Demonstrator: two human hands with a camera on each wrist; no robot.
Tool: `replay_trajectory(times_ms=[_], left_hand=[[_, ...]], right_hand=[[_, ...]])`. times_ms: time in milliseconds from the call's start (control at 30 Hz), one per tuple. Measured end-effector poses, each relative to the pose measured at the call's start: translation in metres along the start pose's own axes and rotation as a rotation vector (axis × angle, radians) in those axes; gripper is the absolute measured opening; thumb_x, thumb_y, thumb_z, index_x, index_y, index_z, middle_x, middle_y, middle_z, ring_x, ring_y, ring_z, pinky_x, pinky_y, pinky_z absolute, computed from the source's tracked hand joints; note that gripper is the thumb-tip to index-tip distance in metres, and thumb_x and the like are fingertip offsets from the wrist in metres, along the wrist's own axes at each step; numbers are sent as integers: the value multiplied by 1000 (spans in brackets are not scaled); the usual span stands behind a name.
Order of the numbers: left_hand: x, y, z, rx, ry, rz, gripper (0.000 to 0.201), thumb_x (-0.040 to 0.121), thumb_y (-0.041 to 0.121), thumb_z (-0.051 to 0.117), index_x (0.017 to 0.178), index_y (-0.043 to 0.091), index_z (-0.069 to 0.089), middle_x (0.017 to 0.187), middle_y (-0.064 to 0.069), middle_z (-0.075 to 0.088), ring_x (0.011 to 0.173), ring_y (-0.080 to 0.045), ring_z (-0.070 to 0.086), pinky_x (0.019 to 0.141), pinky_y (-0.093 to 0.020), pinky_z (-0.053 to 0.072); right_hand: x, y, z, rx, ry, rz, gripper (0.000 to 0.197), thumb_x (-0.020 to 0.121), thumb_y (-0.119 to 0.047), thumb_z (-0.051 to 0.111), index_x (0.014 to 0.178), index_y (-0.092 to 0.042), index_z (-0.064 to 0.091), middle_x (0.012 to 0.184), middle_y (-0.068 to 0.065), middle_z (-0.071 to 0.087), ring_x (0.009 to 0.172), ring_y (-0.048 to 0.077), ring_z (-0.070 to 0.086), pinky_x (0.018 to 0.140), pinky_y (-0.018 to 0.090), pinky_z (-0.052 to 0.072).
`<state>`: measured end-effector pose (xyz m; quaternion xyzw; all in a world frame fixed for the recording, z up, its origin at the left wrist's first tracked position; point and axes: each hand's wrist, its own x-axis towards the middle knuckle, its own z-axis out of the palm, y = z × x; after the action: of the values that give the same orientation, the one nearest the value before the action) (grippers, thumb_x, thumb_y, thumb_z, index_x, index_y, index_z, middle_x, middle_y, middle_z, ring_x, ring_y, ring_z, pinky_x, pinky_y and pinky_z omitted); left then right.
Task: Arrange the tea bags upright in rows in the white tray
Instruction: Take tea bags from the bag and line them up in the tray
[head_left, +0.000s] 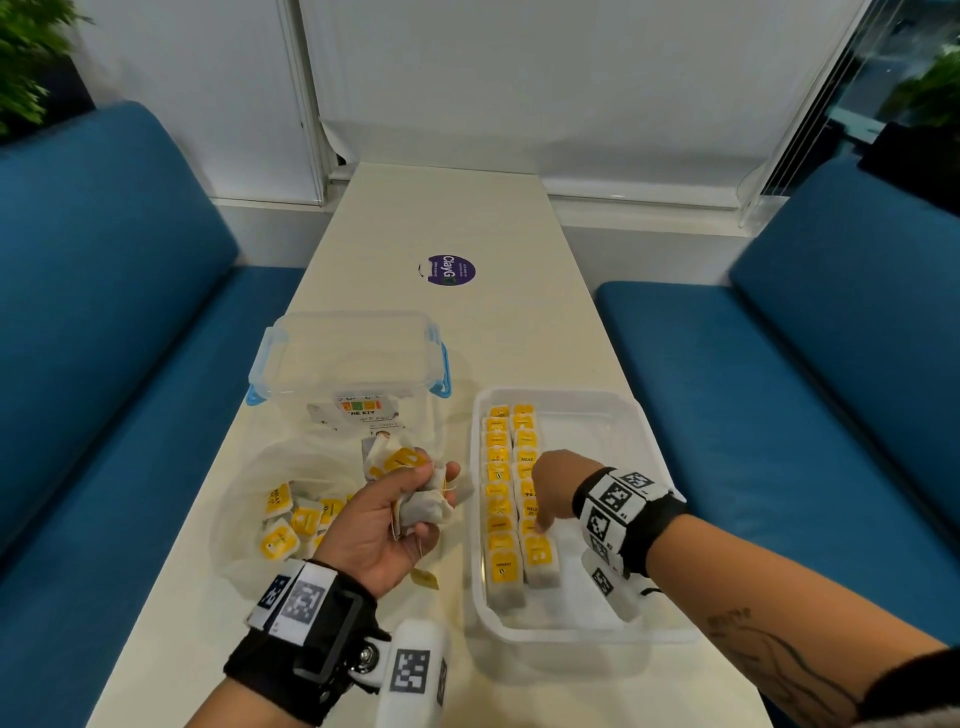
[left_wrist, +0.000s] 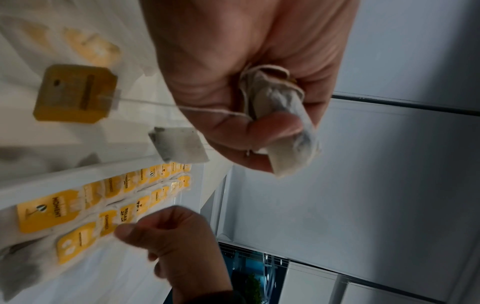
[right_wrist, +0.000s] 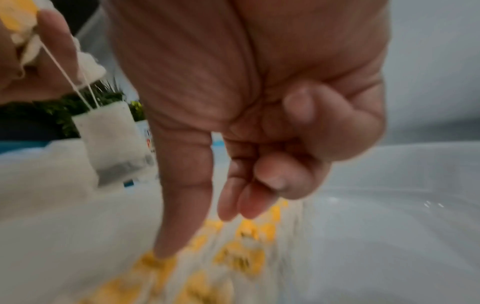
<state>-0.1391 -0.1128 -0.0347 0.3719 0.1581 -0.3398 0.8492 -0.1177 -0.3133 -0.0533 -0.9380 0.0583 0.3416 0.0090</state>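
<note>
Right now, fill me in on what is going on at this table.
A person is filling a white tray with yellow-tagged tea bags. Two rows already stand along its left side. The right hand reaches into the tray, fingertips down on the second row. The left hand holds a bunch of tea bags above the table, one loose tag dangling on its string. More tea bags wait in a clear bag on the left, in front of a clear box with blue clips.

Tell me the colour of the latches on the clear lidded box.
Light blue latches on the clear box; the head view shows them best.
</note>
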Motion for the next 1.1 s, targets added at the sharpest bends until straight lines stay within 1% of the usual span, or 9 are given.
replay_trajectory(times_ms=[167,233,300,400,500,600,767,867,1100], left_hand=[[-4,1,13,27,-12,2,7,72,13,56,69,16,62,77,-9,69,51,-15,61,30,-13,35],[-6,2,19,42,-12,1,11,71,12,56,65,16,65,75,-8,69,50,-15,62,31,-12,35],[-7,2,24,62,-24,0,11,70,12,56,66,17,65,73,-7,67,50,-15,61,30,-12,35],[-9,2,30,93,-23,8,9,77,10,53,75,16,58,64,-4,65,47,-13,59,30,-11,34],[-9,1,30,103,-24,3,9,78,10,52,75,16,57,67,-5,68,48,-14,60,30,-11,34],[-5,-1,24,92,-25,-18,8,74,11,55,70,16,60,82,-10,70,51,-14,60,30,-12,36],[2,-5,20,65,-3,-29,8,78,11,55,72,12,60,97,-14,68,54,-15,63,31,-12,37],[4,-6,20,117,-10,-37,33,82,12,52,55,12,71,96,-13,63,55,-11,60,32,-11,38],[7,-7,18,139,-27,-39,51,92,15,44,50,12,72,96,-12,59,55,-8,60,32,-11,38]], right_hand=[[-23,-9,-13,521,144,-354,78,66,-20,84,132,-29,43,116,-4,44,96,13,46,81,28,45],[-26,-18,-11,559,171,-446,65,67,-21,84,119,-35,48,108,-9,41,87,8,45,79,25,40],[-28,-25,-6,588,213,-500,39,71,-22,81,89,-36,49,95,-13,46,78,6,46,71,22,39],[-27,-27,-2,606,319,-518,18,79,-19,73,78,-19,55,73,-9,50,72,12,47,61,15,36],[-30,-20,-5,649,390,-478,13,81,-15,71,72,-11,61,69,-1,51,64,11,45,56,13,34],[-36,-9,-10,679,421,-444,25,80,-16,72,62,-24,56,64,-10,51,57,1,44,50,5,35],[-47,3,-15,682,498,-407,19,82,-6,63,89,-18,51,71,-9,47,61,7,43,58,19,38],[-56,5,-14,614,532,-384,18,84,-7,51,99,-17,47,71,-5,47,63,18,47,61,30,42],[-56,15,-5,452,423,-254,24,89,-11,47,104,-11,66,113,4,64,103,19,58,85,26,47]])
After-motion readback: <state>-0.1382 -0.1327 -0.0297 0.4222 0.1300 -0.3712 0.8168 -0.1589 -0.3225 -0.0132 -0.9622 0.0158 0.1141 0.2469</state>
